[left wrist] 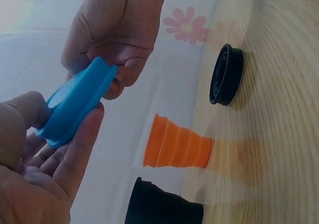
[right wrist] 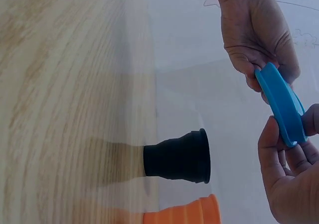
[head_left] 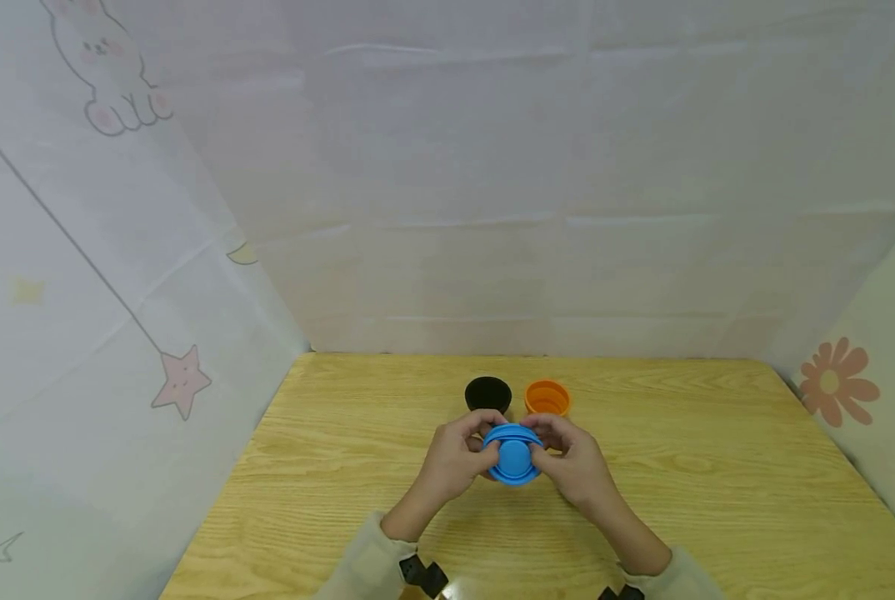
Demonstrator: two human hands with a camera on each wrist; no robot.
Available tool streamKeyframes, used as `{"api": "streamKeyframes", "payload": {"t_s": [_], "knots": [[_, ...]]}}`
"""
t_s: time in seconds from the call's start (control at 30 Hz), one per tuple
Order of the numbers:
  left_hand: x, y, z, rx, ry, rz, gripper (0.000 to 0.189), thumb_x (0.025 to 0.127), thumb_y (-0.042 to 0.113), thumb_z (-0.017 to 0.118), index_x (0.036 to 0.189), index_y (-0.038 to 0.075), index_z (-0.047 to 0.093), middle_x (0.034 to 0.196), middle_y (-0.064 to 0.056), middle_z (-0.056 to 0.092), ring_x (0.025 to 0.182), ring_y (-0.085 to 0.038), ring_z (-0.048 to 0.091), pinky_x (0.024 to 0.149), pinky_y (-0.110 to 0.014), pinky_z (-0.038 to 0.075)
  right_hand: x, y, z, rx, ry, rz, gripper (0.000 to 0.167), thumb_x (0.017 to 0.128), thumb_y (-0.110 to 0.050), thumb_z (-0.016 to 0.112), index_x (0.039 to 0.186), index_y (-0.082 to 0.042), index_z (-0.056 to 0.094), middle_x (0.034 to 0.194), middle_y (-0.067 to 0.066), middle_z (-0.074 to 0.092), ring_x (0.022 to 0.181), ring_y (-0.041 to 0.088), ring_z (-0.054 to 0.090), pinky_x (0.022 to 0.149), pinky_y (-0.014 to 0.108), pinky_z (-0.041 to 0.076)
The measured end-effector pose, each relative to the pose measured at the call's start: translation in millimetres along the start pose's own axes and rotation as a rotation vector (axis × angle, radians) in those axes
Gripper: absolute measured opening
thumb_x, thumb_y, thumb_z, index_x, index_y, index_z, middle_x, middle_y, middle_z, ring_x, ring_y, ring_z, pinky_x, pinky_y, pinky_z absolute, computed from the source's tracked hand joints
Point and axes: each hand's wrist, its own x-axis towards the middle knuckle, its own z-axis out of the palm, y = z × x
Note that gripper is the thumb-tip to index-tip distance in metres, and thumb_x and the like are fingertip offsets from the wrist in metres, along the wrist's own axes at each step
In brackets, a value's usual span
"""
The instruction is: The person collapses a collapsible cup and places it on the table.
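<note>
Soft, even light falls over the counter (head_left: 717,467) in the head view, with one small glare at its near edge. The wrist views are dimmer and slightly hazy; there the orange cup (left wrist: 175,144) and black cup (right wrist: 178,157) cast faint, blurred shadows across the counter's wood grain.

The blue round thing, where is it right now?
In the head view, the blue round thing is just right of centre, held between the left hand and right hand above the table, nearer than the black cup and orange cup.
</note>
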Motion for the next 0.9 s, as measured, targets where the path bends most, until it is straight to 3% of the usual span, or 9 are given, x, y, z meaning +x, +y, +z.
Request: {"api": "streamKeyframes", "payload": {"t_s": [0.27,0.57,0.73,0.9], "knots": [[-0.5,-0.1,-2.1,-0.039,-0.031,-0.001,0.028,0.096,0.005,0.066,0.124,0.007,0.064,0.095,-0.011,0.066,0.075,-0.015,0.073,0.063,-0.036,0.063,-0.1,-1.2,-4.0,0.020,-0.022,0.009,0.031,0.095,-0.006,0.070,0.126,-0.006,0.067,0.116,0.013,0.070,0.103,0.022,0.067,0.081,0.027,0.059],[-2.1,-3.4,-8.0,-0.196,-0.135,-0.047,0.034,0.104,0.014,0.059,0.136,0.005,0.055,0.112,-0.014,0.065,0.091,-0.021,0.072,0.069,-0.040,0.063,-1.7,-5.7,-13.1,0.183,-0.161,0.053,0.042,0.101,-0.015,0.063,0.139,0.001,0.055,0.128,0.023,0.063,0.097,0.019,0.068,0.080,0.031,0.060],[-2.2,-7.2,-10.4,-0.303,-0.182,-0.065,0.038,0.107,0.019,0.055,0.142,0.006,0.051,0.122,-0.016,0.064,0.098,-0.025,0.071,0.071,-0.043,0.063,-1.6,-6.2,-15.0,0.216,-0.193,0.048,0.044,0.101,-0.016,0.063,0.140,0.002,0.053,0.128,0.021,0.063,0.097,0.020,0.069,0.080,0.033,0.061],[-0.7,-8.8,-12.8,-0.333,-0.218,-0.077,0.040,0.106,0.021,0.057,0.143,0.008,0.049,0.123,-0.016,0.061,0.099,-0.024,0.070,0.074,-0.045,0.063,-0.5,-5.2,-16.4,0.220,-0.196,0.055,0.045,0.101,-0.013,0.063,0.142,0.001,0.051,0.123,0.017,0.065,0.097,0.021,0.070,0.080,0.034,0.061]]}}
